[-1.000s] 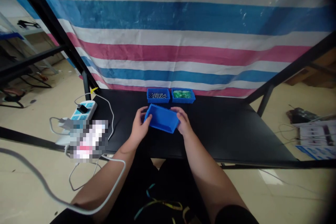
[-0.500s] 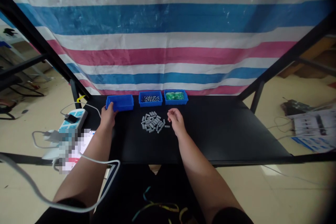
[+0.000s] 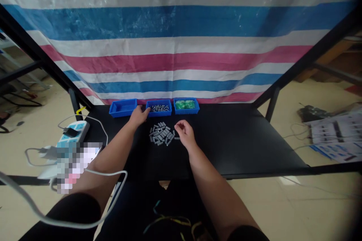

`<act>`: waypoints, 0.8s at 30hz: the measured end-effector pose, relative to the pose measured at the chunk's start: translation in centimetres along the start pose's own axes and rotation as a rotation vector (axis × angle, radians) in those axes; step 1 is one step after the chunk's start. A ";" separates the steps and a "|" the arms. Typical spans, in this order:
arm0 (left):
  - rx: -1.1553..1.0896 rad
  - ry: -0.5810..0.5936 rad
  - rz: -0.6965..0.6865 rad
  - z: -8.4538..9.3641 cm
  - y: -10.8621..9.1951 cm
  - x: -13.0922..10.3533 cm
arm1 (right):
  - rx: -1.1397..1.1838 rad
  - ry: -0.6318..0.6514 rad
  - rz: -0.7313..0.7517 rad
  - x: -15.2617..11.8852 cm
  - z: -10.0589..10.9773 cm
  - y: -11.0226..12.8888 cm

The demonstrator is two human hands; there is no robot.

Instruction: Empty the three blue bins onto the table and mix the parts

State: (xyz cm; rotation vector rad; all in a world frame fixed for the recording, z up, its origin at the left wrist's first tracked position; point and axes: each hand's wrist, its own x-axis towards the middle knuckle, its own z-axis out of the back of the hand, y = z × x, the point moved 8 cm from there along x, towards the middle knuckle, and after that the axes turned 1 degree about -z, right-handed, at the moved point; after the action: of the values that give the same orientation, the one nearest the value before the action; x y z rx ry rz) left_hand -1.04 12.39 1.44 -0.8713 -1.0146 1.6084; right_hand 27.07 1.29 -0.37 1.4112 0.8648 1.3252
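Observation:
Several small grey metal cylinders lie in a heap on the black table. Along the table's back edge stand three blue bins: an empty one at the left, a middle one with grey metal parts, a right one with green parts. My left hand reaches toward the middle bin, fingers at its left front corner, holding nothing. My right hand rests just right of the heap, fingers curled loosely close to one stray cylinder.
A white and blue power strip with plugs and cables sits on the table's left end. A grey cable loops over my left arm. A striped tarp hangs behind the table. Black frame posts rise at both back corners.
Both hands tipped a blue bin, and grey cylinders landed on the table. My left hand set the empty bin at the back left, then moved right to the middle bin.

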 end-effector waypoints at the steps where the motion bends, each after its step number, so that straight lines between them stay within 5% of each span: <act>1: -0.033 0.026 0.066 -1.0 0.5 0.5 | -0.042 0.004 0.036 -0.2 0.0 0.5; 6: -0.202 0.097 0.208 -3.2 2.0 0.8 | -0.324 0.134 0.250 -1.8 -1.9 3.6; 13: -0.436 0.121 0.159 -1.4 1.9 -2.9 | -0.681 0.384 0.271 -4.4 -6.7 3.9; 20: -0.602 0.198 -0.051 -0.6 2.0 -7.8 | -0.869 0.331 0.224 -4.4 -7.8 2.7; 24: -0.585 0.142 -0.218 -0.7 3.0 -8.9 | -0.936 0.290 0.180 -4.0 -8.3 2.5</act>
State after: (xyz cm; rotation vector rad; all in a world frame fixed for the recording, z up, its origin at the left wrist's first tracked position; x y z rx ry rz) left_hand 0.63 3.49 -1.13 -1.1935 -1.4530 1.0573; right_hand 18.03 -1.71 0.31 0.5705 0.1991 1.7707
